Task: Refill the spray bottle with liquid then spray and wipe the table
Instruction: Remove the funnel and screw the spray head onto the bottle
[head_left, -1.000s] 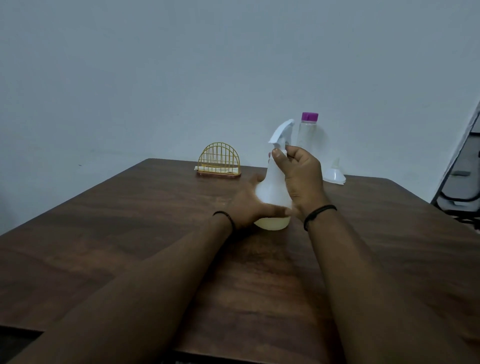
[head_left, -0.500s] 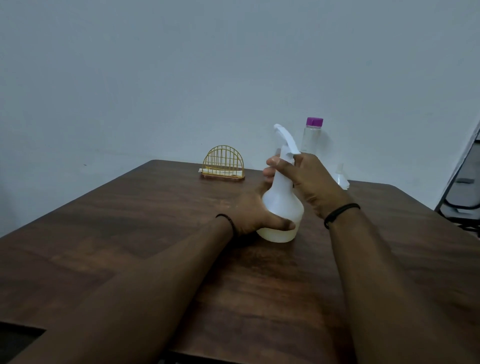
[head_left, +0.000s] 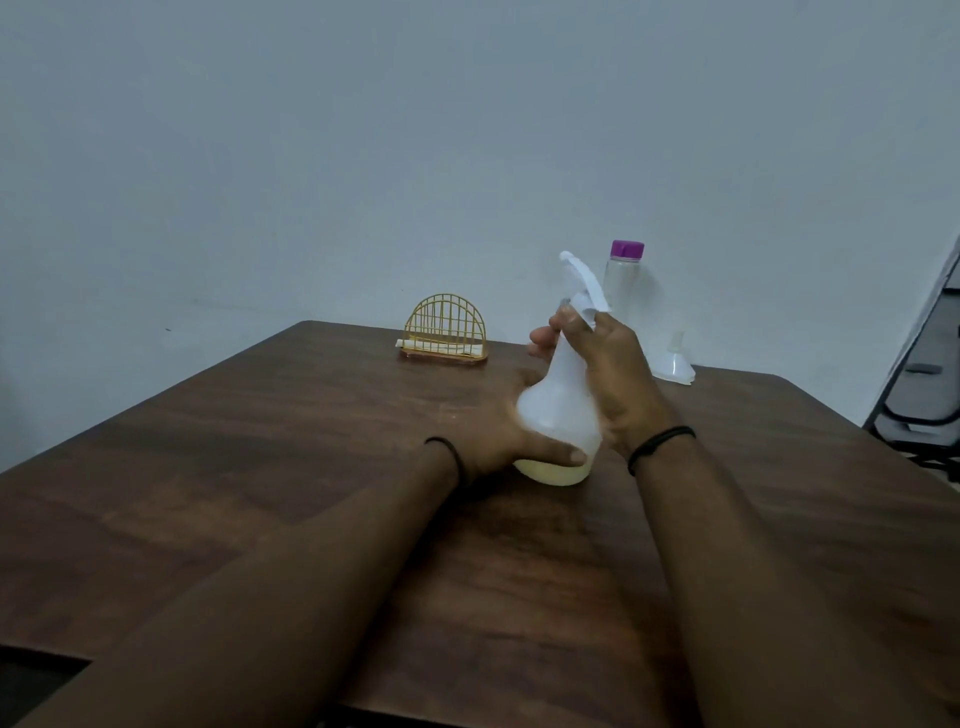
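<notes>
We hold the spray bottle (head_left: 558, 410) upright on the counter (head_left: 291, 467). Our left hand (head_left: 511, 436) clasps its wide base, and our right hand (head_left: 610, 374) closes around the neck directly above, so the long axis runs vertically between both grips.

Plain pale grey-blue wall (head_left: 363, 130) behind dark wood-grain table (head_left: 260, 467). Dim, even light. Black metal frame furniture (head_left: 919, 395) at right edge, partly cut off.

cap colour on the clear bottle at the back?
Purple cap on the clear bottle, clearest in the head view.
</notes>
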